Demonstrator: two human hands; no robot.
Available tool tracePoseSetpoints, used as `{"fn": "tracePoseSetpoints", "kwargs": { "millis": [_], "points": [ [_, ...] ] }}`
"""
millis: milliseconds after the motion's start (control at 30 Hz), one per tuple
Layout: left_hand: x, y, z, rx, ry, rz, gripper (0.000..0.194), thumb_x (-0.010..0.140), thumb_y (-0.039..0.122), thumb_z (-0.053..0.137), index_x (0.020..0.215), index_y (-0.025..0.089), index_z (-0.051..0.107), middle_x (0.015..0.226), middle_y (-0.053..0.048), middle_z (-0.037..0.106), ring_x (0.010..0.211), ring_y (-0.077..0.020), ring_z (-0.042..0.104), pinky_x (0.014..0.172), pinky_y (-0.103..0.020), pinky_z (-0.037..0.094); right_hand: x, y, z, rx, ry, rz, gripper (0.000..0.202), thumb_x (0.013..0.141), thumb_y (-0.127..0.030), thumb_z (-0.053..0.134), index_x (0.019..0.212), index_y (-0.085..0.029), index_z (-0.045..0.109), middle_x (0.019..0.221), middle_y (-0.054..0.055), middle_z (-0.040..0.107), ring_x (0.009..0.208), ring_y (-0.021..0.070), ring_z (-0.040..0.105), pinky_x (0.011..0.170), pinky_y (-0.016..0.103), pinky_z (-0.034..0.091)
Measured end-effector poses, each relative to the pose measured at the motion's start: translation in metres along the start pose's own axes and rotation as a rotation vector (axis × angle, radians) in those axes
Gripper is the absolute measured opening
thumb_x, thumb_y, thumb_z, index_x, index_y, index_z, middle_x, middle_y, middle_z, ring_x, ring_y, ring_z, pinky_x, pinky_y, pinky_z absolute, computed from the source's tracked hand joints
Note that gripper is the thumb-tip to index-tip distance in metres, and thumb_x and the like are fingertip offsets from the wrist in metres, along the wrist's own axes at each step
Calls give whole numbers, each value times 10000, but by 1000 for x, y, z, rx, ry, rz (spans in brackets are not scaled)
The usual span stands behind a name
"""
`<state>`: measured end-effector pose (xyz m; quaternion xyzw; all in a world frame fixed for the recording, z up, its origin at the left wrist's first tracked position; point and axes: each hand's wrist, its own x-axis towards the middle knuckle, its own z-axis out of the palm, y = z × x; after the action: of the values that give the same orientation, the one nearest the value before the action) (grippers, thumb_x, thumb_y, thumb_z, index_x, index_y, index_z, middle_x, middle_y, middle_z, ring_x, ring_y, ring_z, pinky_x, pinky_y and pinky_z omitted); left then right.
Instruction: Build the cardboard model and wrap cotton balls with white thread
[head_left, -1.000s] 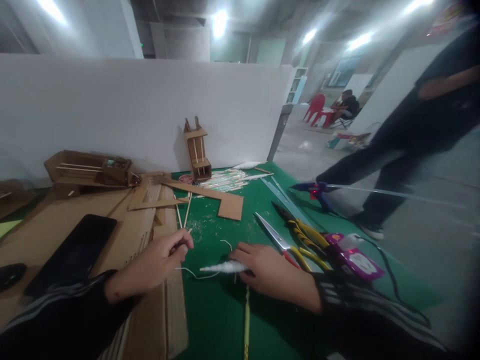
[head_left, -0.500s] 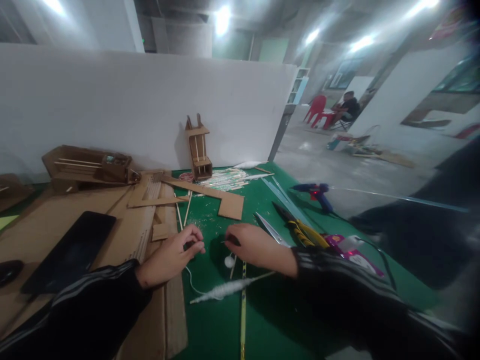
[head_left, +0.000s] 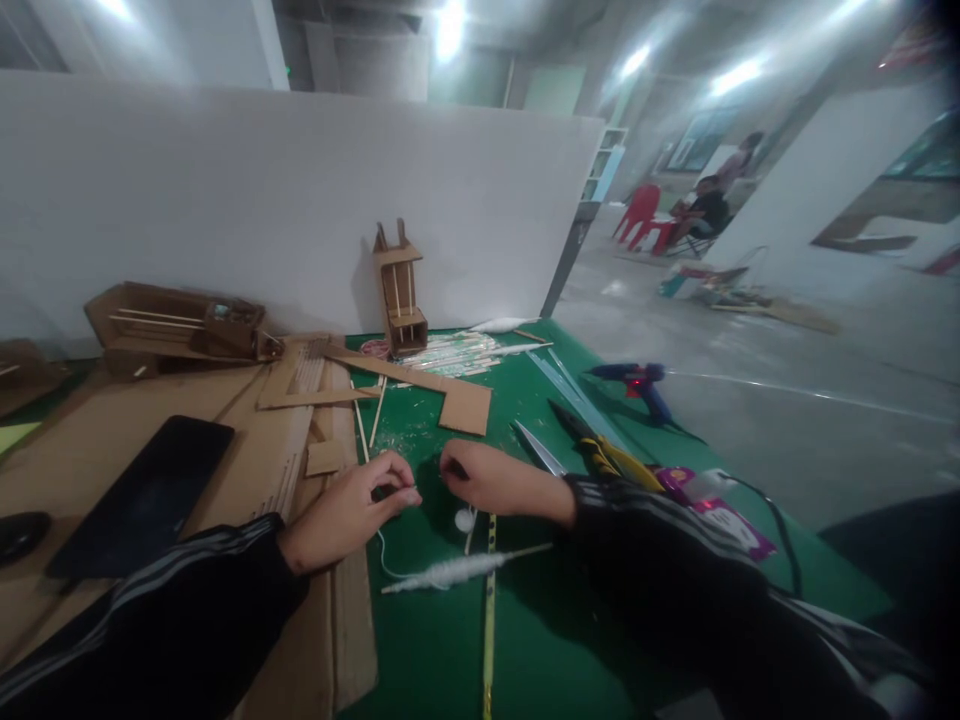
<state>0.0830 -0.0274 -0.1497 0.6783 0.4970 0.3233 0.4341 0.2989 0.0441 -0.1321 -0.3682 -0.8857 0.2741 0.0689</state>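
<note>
My left hand [head_left: 364, 508] is closed in a pinch over the green tabletop. White string [head_left: 384, 560] runs up to it from a stick wound with white string [head_left: 450, 573], which lies below both hands. Just to the right, my right hand [head_left: 484, 477] is closed, knuckles up, its fingertips curled under so what they hold is hidden. A small gap separates the two hands. Under the right wrist a small round white piece [head_left: 464, 520] lies beside a thin stick. A yellow measuring tape [head_left: 489, 630] stretches toward the front edge.
Scissors [head_left: 536, 447], yellow-handled pliers [head_left: 600, 450], a blue glue gun [head_left: 636, 385] and a purple power strip [head_left: 720, 515] lie at right. Cardboard [head_left: 465, 405], thin sticks [head_left: 457, 355] and a cardboard model [head_left: 401, 300] are behind. A black phone-like slab [head_left: 142, 495] lies left.
My hands have come slightly closer together; the right has shifted a little left and the left a little right. The view has moved slightly, and a second person shows in the background.
</note>
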Motion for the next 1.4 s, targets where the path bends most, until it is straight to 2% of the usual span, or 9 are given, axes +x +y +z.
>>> {"fn": "tracePoseSetpoints", "kwargs": {
  "millis": [100,267,500,800,1033,1200,1400],
  "points": [
    [2,-1,3,-6,3,-15,166,853,361,640,915,221,576,896,-17,720,890,-196,682,741,-261,470,0,-4,-1,101,10,-24,88,878,-176,536,914,-152,613,785,13,623,662,123,518,609,212,388],
    [7,-2,10,-24,18,-52,252,839,408,657,988,231,559,835,-19,753,736,-189,689,667,-269,481,-4,-8,-2,254,-4,-52,96,910,-227,539,889,-159,604,755,-13,588,648,112,496,577,201,386],
    [11,-1,13,-92,28,-76,224,835,364,667,959,226,541,828,-22,757,696,-181,702,635,-257,491,-8,-12,-1,406,-6,-73,120,925,-252,540,873,-161,597,733,-26,556,630,105,470,568,202,380],
    [13,-5,16,-154,22,-80,236,815,347,694,921,215,530,785,-10,755,633,-165,693,623,-258,495,-2,-8,9,531,48,-66,108,901,-246,569,853,-152,591,772,-12,606,698,123,530,677,240,436],
    [12,-3,17,-161,44,-71,246,803,343,703,875,208,510,807,-6,725,640,-161,695,588,-239,481,-2,-6,14,620,76,-89,120,898,-257,576,846,-154,609,783,-2,625,725,128,559,695,249,455],
    [11,-5,17,-140,58,-71,232,802,336,706,887,215,527,746,5,731,653,-168,699,615,-248,493,0,-4,19,672,127,-121,51,878,-219,582,886,-169,578,835,3,624,776,132,580,739,267,477],
    [11,-8,17,-125,67,-67,224,811,373,693,935,214,593,771,6,734,638,-165,688,615,-255,493,1,-3,25,678,210,-120,168,830,-260,634,907,-190,502,848,-3,600,779,132,594,700,250,481]
  ]
}}
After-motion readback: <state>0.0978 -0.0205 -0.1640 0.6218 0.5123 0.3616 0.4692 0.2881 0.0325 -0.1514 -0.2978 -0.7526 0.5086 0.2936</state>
